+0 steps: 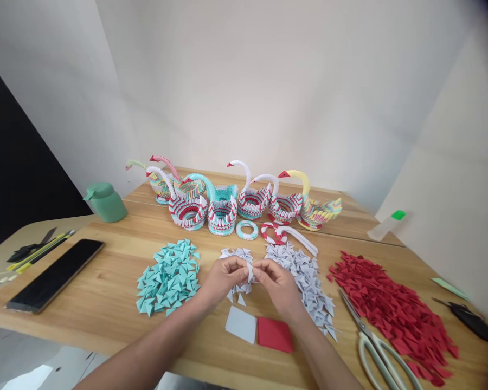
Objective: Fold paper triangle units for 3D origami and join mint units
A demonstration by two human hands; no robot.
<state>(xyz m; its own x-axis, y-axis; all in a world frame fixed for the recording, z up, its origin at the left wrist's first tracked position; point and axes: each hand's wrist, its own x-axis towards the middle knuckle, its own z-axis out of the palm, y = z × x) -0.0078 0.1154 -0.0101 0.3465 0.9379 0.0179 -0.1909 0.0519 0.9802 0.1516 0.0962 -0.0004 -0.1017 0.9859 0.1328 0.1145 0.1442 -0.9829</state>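
Between my fingertips is a small folded white paper piece, held above the middle of the table. My left hand pinches it from the left, and my right hand pinches it from the other side. Behind and below the hands lie a small pile of white paper triangles and a larger white pile to the right. Nearer to me, a white paper stack and a red paper stack lie side by side.
Teal triangles lie left, red triangles right beside scissors. Several paper swans stand behind two paper rings. A phone, green container, glue bottle and black-handled tool flank them.
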